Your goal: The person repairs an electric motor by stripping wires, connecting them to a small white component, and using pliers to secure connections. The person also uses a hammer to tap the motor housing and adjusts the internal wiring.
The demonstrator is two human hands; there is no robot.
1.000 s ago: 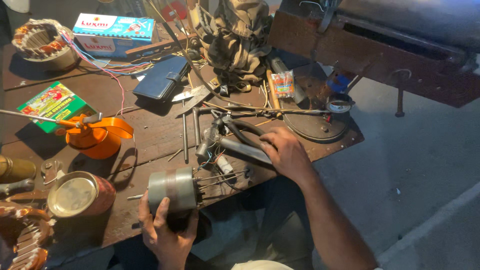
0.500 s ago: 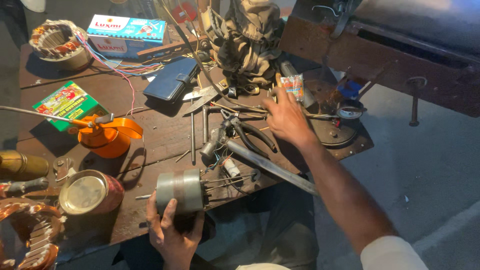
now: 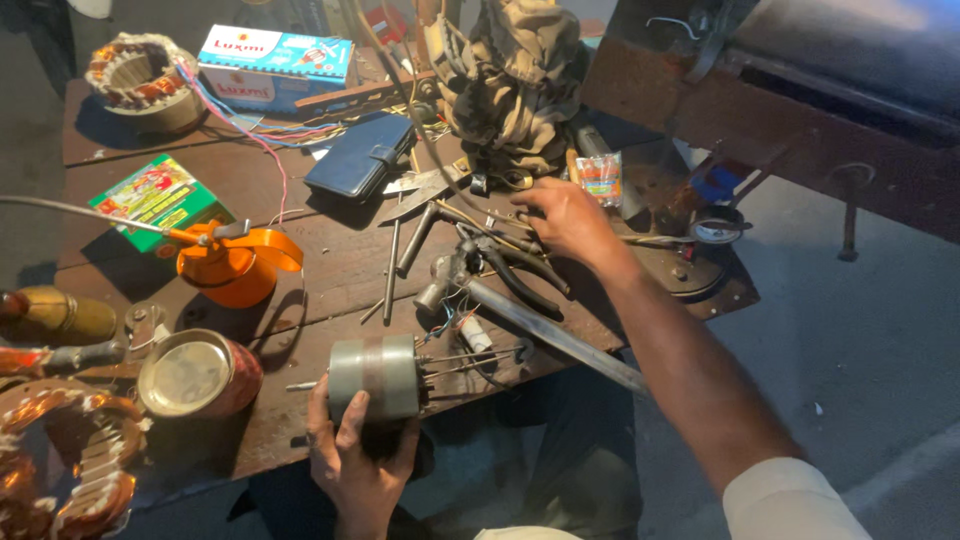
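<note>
My left hand [image 3: 357, 455] grips a grey cylindrical motor body [image 3: 375, 376] at the near edge of the wooden workbench [image 3: 330, 265]; long bolts and thin wires stick out of its right end. My right hand [image 3: 565, 220] reaches across the bench, fingers spread, over a clutter of tools just below a crumpled rag [image 3: 520, 80]. It holds nothing that I can see. Black pliers [image 3: 520, 270] and a hammer [image 3: 445, 280] with a long metal handle lie just under that hand.
An orange oil can [image 3: 235, 262], an open tin [image 3: 195, 375], copper-wound stators [image 3: 60, 470], a green packet [image 3: 160, 195], a blue-and-white box [image 3: 275, 65], a dark wallet [image 3: 360, 158] and a small snack packet [image 3: 600, 178] crowd the bench. A rusty metal stand [image 3: 780, 110] rises at right.
My right hand has left the hammer handle and moved up and away toward the tool clutter by the rag. My left hand keeps hold of the motor body.
</note>
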